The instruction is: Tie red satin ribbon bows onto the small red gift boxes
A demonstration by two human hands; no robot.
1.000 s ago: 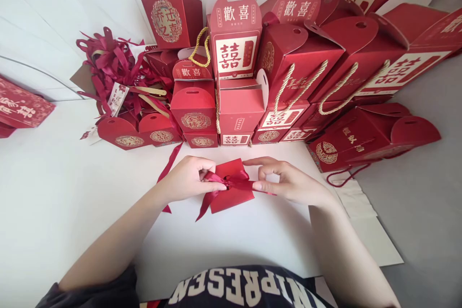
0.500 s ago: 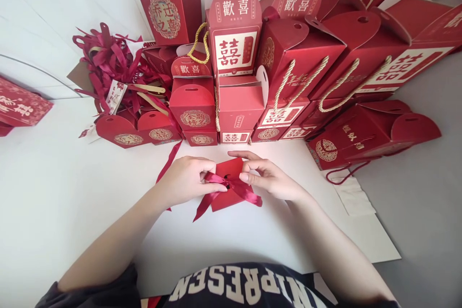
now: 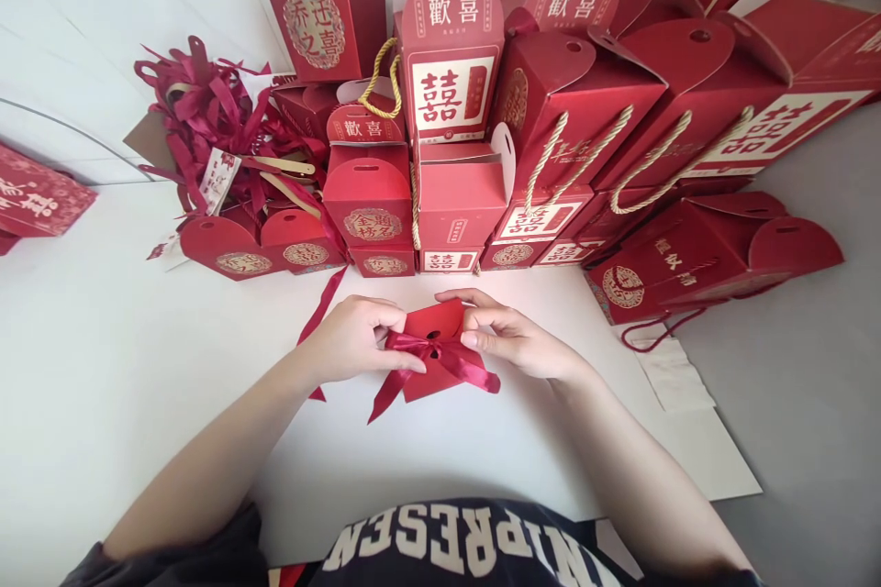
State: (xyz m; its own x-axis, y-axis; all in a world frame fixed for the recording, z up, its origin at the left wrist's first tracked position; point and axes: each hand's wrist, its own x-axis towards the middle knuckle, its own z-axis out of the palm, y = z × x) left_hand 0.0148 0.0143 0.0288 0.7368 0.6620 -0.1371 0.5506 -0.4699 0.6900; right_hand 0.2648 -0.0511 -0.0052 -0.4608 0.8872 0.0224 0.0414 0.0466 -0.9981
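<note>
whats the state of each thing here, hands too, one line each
Left hand: pinching the ribbon
Right hand: loosely curled at the box's right edge
Ribbon: tied in a bow, ends loose
Small red gift box: top closed
Ribbon heap: tangled
Gold rope handle: slack loop
Dark red cord handle: slack

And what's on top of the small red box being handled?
A knotted ribbon lies across the box. The left hand and right hand partly cover its edges; the surface beneath the ribbon can't be seen.
</note>
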